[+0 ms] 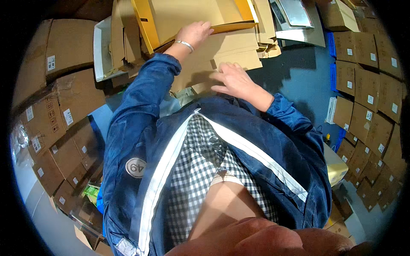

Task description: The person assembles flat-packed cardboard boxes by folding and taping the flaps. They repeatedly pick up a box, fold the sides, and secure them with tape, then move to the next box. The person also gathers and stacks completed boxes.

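Note:
A shallow yellow cardboard box (233, 26) with a plain brown inside lies open at the far middle. My left hand (194, 36), with a silver bangle at the wrist, is closed over its near wall; some fingertips are hidden there. Under and in front of the box is a flat brown cardboard sheet (237, 53) with cut flaps. My right hand (239, 83) is by the sheet's near edge, fingers apart and slightly blurred, holding nothing. Close to my body, below the sheet, sits a crumpled clear plastic piece (185, 96).
Stacked brown cartons (70, 47) rise on the left, and more cartons (367, 77) line the right. A white bin (102, 49) stands left of the flattened cardboard. At the far right of the work surface is a grey-silver device (294, 15). Blue-grey floor (294, 79) shows beyond my right arm.

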A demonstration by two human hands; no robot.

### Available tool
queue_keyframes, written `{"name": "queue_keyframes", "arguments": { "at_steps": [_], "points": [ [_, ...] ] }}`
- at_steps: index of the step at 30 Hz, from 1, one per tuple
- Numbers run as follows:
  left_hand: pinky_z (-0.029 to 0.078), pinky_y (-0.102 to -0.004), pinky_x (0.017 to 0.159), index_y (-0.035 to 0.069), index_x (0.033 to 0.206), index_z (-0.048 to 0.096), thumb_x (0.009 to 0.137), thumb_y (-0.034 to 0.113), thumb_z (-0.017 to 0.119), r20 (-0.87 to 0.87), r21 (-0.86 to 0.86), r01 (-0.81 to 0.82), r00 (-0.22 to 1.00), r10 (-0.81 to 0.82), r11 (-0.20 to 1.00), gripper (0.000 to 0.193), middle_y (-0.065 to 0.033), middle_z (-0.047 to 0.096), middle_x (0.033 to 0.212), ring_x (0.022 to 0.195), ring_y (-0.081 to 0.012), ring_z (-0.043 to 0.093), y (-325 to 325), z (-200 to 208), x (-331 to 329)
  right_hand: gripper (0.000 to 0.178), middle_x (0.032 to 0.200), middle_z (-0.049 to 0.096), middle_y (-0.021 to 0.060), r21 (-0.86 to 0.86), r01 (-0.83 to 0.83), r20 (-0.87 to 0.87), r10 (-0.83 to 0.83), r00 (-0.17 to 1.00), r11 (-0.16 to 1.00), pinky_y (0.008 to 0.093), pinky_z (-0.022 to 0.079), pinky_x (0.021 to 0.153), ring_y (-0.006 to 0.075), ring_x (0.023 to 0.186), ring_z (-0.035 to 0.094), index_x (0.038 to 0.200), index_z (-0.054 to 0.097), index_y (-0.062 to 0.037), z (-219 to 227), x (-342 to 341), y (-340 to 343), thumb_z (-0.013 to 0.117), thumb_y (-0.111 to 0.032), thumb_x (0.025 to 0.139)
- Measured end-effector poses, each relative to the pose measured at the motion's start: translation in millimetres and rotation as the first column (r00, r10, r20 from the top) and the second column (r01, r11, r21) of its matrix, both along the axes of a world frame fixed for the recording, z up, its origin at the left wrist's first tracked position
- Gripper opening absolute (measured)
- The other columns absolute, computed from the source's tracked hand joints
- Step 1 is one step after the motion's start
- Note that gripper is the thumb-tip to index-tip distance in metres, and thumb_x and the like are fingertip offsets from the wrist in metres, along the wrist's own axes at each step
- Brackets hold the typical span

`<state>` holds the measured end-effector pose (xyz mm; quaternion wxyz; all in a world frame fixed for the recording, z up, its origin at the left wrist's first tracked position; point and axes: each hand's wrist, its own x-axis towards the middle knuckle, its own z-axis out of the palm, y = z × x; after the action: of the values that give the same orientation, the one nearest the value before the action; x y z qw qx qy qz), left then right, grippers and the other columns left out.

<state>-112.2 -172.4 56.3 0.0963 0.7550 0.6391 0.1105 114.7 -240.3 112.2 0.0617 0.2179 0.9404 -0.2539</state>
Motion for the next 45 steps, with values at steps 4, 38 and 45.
{"name": "queue_keyframes", "arguments": {
  "at_steps": [4,38,45],
  "points": [
    [0.053,-0.0464,0.071,0.010,0.093,0.059,0.095,0.033,0.052,0.023,0.031,0.029,0.999,-0.029,0.999,0.025,-0.0139,0.066,0.092,0.086,-0.0347,0.063,0,-2,-2,0.014,0.088,0.057,0.0113,0.028,0.030,-0.013,-0.029,0.999,0.999,0.0395,0.052,0.066,0.0288,0.082,0.061,0.084,0.066,-0.0106,0,-4,-12,0.064,-0.023,0.078],
    [0.048,-0.0312,0.083,0.009,0.113,0.063,0.091,0.022,0.064,0.759,-0.643,0.551,0.554,0.343,0.533,0.026,-0.0055,0.065,0.110,0.091,-0.0154,0.059,42,-4,-3,0.025,0.081,0.069,0.0112,0.070,-0.121,0.189,0.106,0.976,0.990,0.0403,0.053,0.070,0.0285,0.080,0.068,0.094,0.069,-0.0122,69,-6,207,0.072,-0.030,0.077],
    [0.046,-0.0390,0.096,0.002,0.133,0.050,0.096,0.049,0.047,0.592,-0.798,0.226,0.467,0.656,0.559,0.059,-0.0203,0.059,0.126,0.116,-0.0264,0.057,41,50,-26,0.036,0.082,0.070,0.0090,-0.505,-0.144,0.174,0.263,0.949,0.851,0.0354,0.049,0.068,0.0203,0.074,0.064,0.096,0.067,-0.0030,14,-40,281,0.079,-0.027,0.073]
  ]
}}
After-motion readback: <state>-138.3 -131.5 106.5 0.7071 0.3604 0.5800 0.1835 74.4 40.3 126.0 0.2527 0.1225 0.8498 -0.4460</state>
